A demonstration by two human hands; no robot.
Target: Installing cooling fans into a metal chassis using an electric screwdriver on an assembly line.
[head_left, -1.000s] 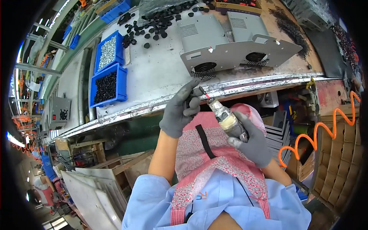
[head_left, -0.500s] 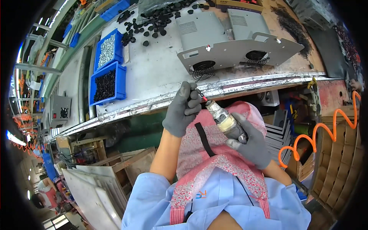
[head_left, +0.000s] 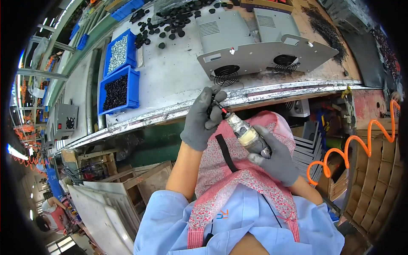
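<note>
In my right hand (head_left: 276,159), gloved in grey, is a taped pneumatic screwdriver (head_left: 247,134). Its red-collared bit points up and left, toward my other hand. My left hand (head_left: 200,121), also in a grey glove, has its fingers curled together around small dark pieces at the bit's tip; their kind is mostly hidden by the fingers. Just beyond, a grey sheet-metal panel (head_left: 259,59) stands at the bench edge with two round fan openings. A black wire fan guard (head_left: 226,77) sits at the left opening and another (head_left: 284,67) at the right one.
On the bench's left are a blue bin of black screws (head_left: 115,92) and a blue bin of silver fasteners (head_left: 117,55). Black caps (head_left: 172,27) lie scattered at the back. More wire guards (head_left: 325,32) are heaped at far right. An orange coiled hose (head_left: 340,155) hangs right.
The screwdriver has shifted slightly up and left, bringing its bit in among my left fingers. My left fingertips have moved a little to the right.
</note>
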